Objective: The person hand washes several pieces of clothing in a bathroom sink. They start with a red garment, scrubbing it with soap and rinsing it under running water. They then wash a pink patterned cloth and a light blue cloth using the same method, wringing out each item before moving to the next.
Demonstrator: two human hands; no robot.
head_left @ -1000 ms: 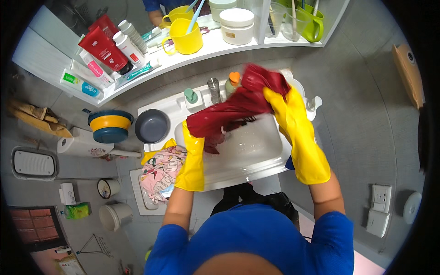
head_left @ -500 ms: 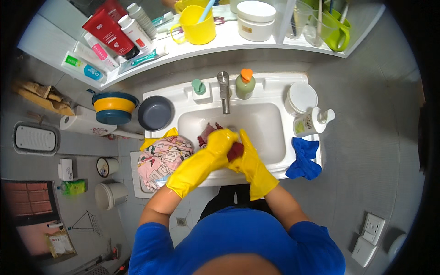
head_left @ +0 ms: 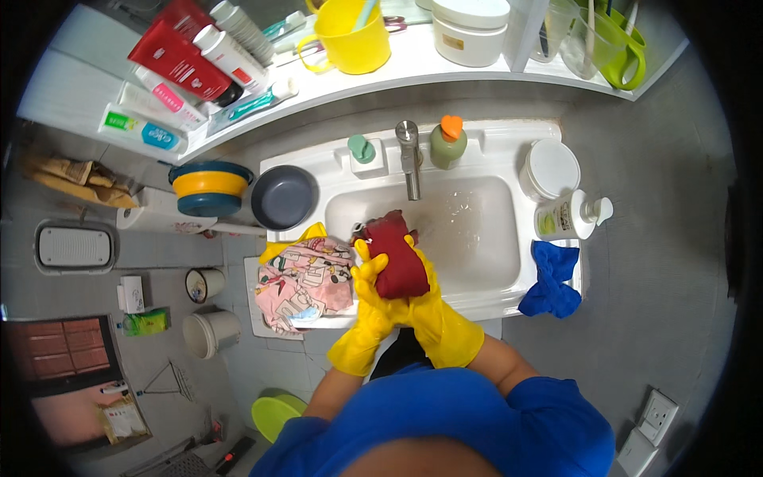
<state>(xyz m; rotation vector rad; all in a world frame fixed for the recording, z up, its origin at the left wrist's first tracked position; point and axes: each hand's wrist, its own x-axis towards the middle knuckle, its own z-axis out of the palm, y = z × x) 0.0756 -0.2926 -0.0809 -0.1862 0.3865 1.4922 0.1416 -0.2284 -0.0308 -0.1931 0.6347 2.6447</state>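
A pink cloth point(head_left: 306, 274) lies left of the basin point(head_left: 485, 250); over the basin's near left, the left hand point(head_left: 372, 308) and right hand point(head_left: 430, 312) grip a red cloth point(head_left: 398, 266), fingers bent; a blue cloth point(head_left: 551, 280) lies right of the basin.

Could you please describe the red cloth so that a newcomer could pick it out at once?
Find the white sink, then the yellow-gloved left hand and right hand at its front. The red cloth is bunched up between them. It is plain dark red, unlike the patterned pink cloth to its left and the blue cloth to its right.
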